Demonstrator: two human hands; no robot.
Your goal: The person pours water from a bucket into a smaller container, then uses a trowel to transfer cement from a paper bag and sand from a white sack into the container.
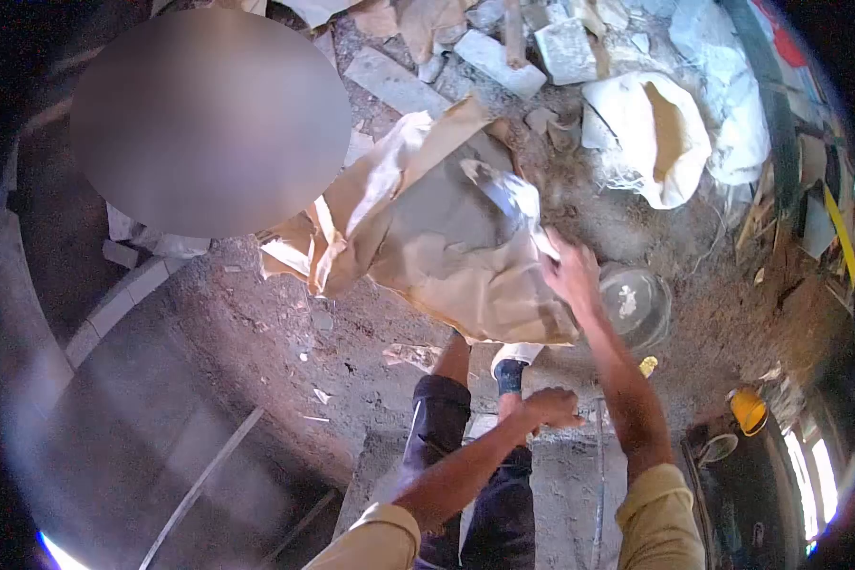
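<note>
right hand [572,271] clamped on pale tool [518,199], could snag torn bag [518,294] and spill grey powder [432,211]; can't tell left hand [551,409] grip.

Right hand [572,274] grips trowel-like tool [515,198] at grey powder [439,211] in opened paper sack [499,299]; left hand [551,408] near legs [439,418].

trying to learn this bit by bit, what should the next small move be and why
Probably dip the pale tool into the grey powder: the right hand seems to grip its near end, its far end lies over the powder, and the brown paper sack is spread open. The left hand is clear of the sack.
</note>
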